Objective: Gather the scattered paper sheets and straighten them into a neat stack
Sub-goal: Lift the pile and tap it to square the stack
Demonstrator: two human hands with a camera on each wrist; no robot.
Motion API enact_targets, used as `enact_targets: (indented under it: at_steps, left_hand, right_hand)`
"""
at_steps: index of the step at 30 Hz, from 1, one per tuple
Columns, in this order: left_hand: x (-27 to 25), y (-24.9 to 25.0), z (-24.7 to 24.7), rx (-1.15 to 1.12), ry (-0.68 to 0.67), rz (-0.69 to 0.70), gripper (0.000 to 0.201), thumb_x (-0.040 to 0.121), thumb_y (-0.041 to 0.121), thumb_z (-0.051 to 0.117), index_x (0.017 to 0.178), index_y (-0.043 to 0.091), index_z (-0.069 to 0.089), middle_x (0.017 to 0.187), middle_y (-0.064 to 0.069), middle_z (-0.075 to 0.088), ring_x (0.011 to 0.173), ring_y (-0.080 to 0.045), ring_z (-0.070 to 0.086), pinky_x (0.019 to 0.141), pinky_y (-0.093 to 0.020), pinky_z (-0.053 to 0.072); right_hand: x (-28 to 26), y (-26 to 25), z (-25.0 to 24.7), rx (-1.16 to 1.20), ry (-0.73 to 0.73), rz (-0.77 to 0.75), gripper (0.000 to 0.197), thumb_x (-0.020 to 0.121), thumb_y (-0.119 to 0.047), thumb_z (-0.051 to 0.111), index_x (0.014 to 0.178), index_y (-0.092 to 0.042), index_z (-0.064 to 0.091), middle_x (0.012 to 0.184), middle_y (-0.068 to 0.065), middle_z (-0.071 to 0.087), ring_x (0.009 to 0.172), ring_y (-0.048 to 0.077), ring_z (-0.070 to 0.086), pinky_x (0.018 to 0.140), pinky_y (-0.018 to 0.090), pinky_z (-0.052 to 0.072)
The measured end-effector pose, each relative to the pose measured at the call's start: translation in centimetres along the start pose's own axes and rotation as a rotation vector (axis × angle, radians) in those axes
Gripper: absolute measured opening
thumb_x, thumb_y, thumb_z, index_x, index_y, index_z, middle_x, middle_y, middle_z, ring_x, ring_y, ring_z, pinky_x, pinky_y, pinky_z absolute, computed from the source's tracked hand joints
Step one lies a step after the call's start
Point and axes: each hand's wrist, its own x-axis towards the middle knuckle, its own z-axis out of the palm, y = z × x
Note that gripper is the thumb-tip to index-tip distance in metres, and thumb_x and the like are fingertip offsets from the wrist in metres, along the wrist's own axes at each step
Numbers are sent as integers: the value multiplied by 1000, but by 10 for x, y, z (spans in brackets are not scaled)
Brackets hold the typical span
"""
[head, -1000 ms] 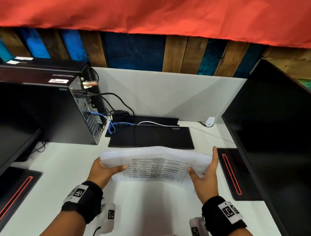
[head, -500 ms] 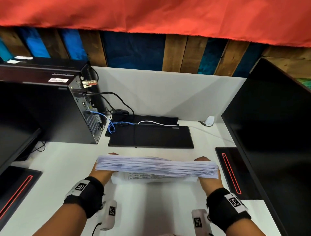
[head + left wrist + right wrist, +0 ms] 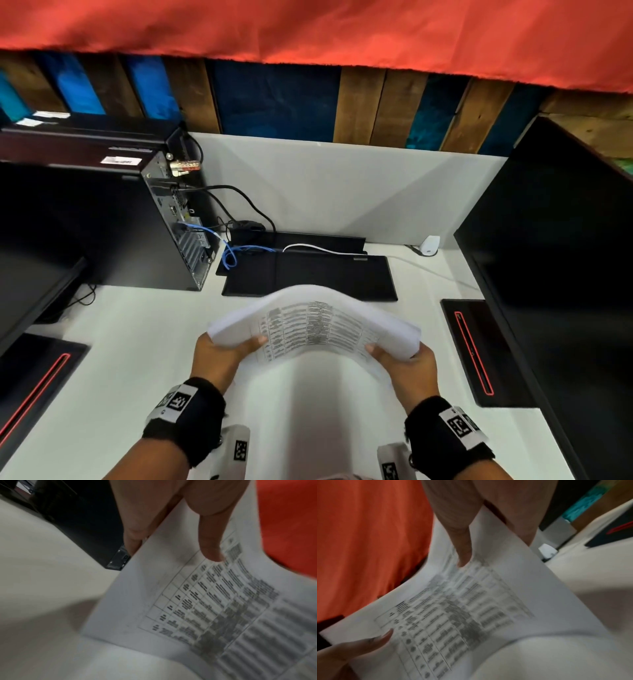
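Note:
A stack of white paper sheets (image 3: pixel 315 325) with a printed table on the near face is held upright above the white desk (image 3: pixel 120 342), bowed upward in the middle. My left hand (image 3: pixel 226 353) grips its left edge, thumb on the printed face. My right hand (image 3: pixel 400 359) grips the right edge the same way. The left wrist view shows the thumb pressing the printed sheet (image 3: pixel 197 601), the other fingers behind it. In the right wrist view the sheets (image 3: pixel 471 601) curve between both hands. The stack's lower edge is blurred.
A black keyboard (image 3: pixel 308 277) lies just behind the stack. A black computer tower (image 3: pixel 137 222) with cables stands at the back left. A large dark monitor (image 3: pixel 565 274) fills the right side, its base (image 3: pixel 479 353) on the desk. Another monitor base (image 3: pixel 30 383) sits at near left.
Half a second ago the stack was level, edge toward me. It has since tilted upright and bowed upward, the printed face showing, as it did one second ago.

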Motion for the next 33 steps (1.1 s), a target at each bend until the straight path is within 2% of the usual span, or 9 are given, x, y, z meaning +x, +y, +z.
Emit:
enact_targets:
  at_steps: [7,10,13,16,20,25,27,30,33]
  left_hand:
    - [16,4,-13,-44,-68,-10,43,51,-3,88,90,8,74,86,-6,78,80,-19,75,73,-30,58]
    - [20,3,-18,-8,-114,-46,51,45,2,90,93,7,73,87,-7,78,79,-18,74,65,-26,58]
    - [23,5,-17,21,-123,-50,42,55,-5,85,93,7,73,88,-7,78,82,-19,74,73,-31,56]
    - [26,10,-18,8,-124,-38,40,57,-11,82,89,10,72,80,-1,78,76,-16,74,80,-36,55]
    - [27,9,-18,36,-153,-42,50,51,-7,87,98,4,72,93,-12,77,91,-28,72,88,-42,54]
    - [29,21,-18,24,-152,-6,50,53,-8,84,100,3,71,93,-13,77,88,-25,73,81,-36,55]
    - [30,21,-18,58,-185,9,50,55,-8,84,101,2,70,94,-13,76,88,-25,72,77,-33,57]
    - [30,15,-16,41,-154,-2,52,55,-8,84,104,0,69,94,-14,76,90,-27,72,77,-33,56]
    - [27,11,-13,-6,-142,6,52,53,-2,87,102,3,71,92,-10,77,87,-23,74,76,-31,57]
  right_hand:
    - [1,-18,-5,55,-66,4,22,70,1,81,76,-18,71,62,-14,74,58,-4,68,51,11,51]
    - [3,-24,-11,48,-88,4,24,65,1,83,81,-15,74,69,-7,76,65,4,71,54,16,52]
    - [6,-30,-11,58,-113,6,22,64,1,83,81,-8,74,74,3,77,71,15,71,63,24,54]
    - [10,-34,-14,91,-138,-27,22,64,5,82,79,-9,74,72,2,77,68,10,71,59,18,54]
    - [13,-29,-16,70,-153,-14,24,62,5,83,82,1,71,76,8,75,75,20,69,60,21,53]
    - [13,-38,-18,98,-144,-68,28,63,6,82,89,7,70,89,22,74,80,30,69,62,22,55]
    - [14,-35,-20,86,-137,-93,40,61,5,83,98,-4,71,98,13,73,94,30,68,73,24,57]
    - [12,-30,-17,-25,-67,-202,64,67,0,82,118,-33,60,112,-16,62,106,12,61,91,24,53]
    - [5,-22,-14,-197,-53,-411,53,81,-9,72,120,-42,59,115,-22,49,113,9,53,96,35,51]
